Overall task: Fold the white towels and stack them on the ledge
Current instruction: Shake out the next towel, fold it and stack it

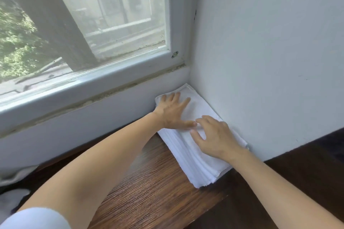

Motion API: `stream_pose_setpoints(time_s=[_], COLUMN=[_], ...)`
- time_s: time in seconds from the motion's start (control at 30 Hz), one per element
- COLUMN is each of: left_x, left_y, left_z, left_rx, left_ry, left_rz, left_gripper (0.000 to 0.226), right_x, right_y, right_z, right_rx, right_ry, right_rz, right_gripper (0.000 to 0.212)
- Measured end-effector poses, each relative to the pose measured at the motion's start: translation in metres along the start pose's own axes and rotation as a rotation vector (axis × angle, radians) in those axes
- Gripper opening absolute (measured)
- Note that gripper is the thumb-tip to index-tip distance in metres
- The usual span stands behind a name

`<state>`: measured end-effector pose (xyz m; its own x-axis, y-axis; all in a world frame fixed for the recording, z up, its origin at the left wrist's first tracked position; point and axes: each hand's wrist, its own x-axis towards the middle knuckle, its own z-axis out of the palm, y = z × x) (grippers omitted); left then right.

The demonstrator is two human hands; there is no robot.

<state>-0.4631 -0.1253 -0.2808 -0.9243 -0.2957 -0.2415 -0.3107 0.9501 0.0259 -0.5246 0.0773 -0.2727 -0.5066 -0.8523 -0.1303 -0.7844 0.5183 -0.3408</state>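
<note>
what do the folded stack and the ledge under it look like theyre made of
Towel stack: white woven cotton-like cloth, matte, with stitched hems and layered soft edges showing.
Ledge: dark brown wood-grain surface, faint sheen; streaky grain lines show, though it could be laminate, not solid wood.

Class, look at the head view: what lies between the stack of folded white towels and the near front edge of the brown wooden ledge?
Only bare brown wooden ledge; nothing rests between the stack of folded white towels and that edge.
</note>
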Motion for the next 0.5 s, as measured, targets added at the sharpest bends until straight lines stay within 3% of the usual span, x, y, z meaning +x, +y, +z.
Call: stream_pose_setpoints(time_s=[0.1, 0.23, 0.5], left_x=[-0.036, -0.098, -0.247], left_y=[-0.021, -0.048, -0.103], left_z=[-0.018, -0.045, -0.039], left_rx=[-0.01, -0.048, -0.109], left_ry=[0.134, 0.212, 0.289], left_rz=[-0.015, -0.185, -0.599], left_gripper=[0.085, 0.039, 0.04], right_x=[0.024, 0.053, 0.058], right_y=[-0.034, -0.094, -0.243], right_z=[-0.018, -0.033, -0.01], right_rx=[0.094, 0.155, 0.252], right_ry=[0.059, 0.118, 0.066], right_rz=[-0.068, -0.177, -0.449], right_gripper=[0.045, 0.036, 0.025])
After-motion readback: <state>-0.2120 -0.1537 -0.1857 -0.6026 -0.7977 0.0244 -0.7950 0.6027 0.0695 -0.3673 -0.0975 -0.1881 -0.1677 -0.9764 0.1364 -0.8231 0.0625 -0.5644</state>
